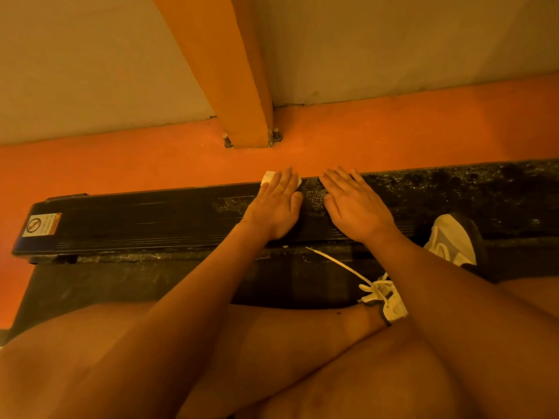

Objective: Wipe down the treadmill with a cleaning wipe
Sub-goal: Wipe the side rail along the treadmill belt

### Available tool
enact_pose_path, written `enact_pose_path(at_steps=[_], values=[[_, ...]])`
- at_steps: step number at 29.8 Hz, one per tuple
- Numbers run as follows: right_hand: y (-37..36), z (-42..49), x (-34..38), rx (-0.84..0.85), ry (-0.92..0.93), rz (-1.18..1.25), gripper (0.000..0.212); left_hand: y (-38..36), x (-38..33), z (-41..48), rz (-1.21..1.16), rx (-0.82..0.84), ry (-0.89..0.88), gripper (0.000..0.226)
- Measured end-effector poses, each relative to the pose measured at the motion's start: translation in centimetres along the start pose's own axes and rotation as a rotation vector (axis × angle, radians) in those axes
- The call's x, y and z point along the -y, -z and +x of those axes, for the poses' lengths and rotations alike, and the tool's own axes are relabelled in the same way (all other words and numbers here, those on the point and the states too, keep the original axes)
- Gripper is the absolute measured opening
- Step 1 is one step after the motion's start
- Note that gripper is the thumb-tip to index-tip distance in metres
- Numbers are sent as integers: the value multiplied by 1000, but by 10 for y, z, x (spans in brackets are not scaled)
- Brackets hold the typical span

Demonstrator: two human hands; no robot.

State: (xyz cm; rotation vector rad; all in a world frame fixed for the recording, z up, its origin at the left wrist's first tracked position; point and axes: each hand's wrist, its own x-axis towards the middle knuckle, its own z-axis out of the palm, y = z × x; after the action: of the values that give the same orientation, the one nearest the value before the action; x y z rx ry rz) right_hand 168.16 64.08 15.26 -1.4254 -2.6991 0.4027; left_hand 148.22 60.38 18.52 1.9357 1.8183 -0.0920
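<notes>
On the treadmill's side rail [136, 225] we had both hands flat and just apart: our left hand [273, 204] pressed the wipe [267, 177] at the far edge, our right hand [352, 207] lay bare. Firm, overlapping strokes toward the speckled stretch [453, 182] seemed best.

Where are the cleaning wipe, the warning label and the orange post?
cleaning wipe [267, 178], head view, white corner showing beyond the left hand [273, 207]
warning label [41, 225], head view, middle of the sticker
orange post [217, 71], head view, front face, mid-height
</notes>
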Motion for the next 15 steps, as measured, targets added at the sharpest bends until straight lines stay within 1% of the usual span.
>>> enact_pose_path(at_steps=[3,5,8,10,12,15], values=[[-1,0,-1,2,-1,5,63,7,16,-4,8,12,53,57],[-2,0,-1,1,-2,2,63,5,8,-3,1,13,56,57],[-2,1,0,-1,-2,-15,65,-4,-23,7,-6,17,-4,58],[-1,2,-1,-1,-2,-19,70,-8,-35,13,-16,11,-37,58],[-3,2,-2,-5,3,-20,73,-9,-32,13,-3,6,-62,57],[-4,2,-3,-7,2,-11,68,-2,-8,2,51,20,-73,57]])
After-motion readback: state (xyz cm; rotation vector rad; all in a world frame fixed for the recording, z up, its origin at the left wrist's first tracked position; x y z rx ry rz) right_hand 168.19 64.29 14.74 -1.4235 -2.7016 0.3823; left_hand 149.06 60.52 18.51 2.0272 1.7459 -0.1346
